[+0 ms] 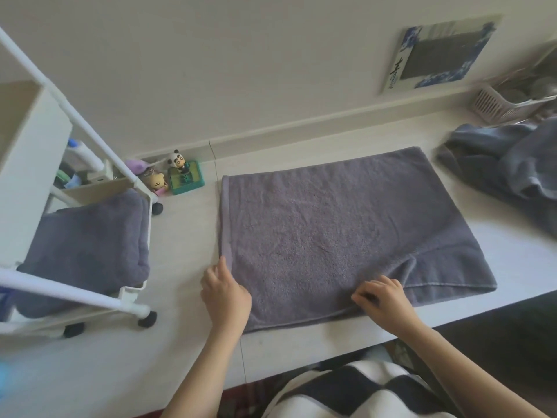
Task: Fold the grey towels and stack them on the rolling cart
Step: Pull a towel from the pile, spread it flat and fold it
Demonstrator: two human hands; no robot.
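While spread flat across the white tabletop (187, 224), lay doubled over: the large grey terry towel (346, 233), its long folded edge toward the near side and a shallow crease running near the right front corner. Gripped at the near left corner by the left hand (224, 292), thumb on top of the hem and the fingers curled under or beside the edge, though just how could not be told. Pinched along the near edge, further right, by the right hand (384, 300), fingers bunched together and curled onto a small ridge of cloth. Rested on the left, in the lower tray of the white metal rolling cart (132, 303) on black casters, a folded grey towel (87, 248), well apart from the one being handled. Heaped at the far right of the table, a crumpled pile of blue-grey towels (506, 167), with a pale slatted plastic basket (500, 104) just behind. Stood against the wall beyond the cart, a small panda figure on a green base (184, 176) beside a yellow plush toy (158, 183). Leaned on the wall at the far right, a blue-and-white framed picture (440, 52).
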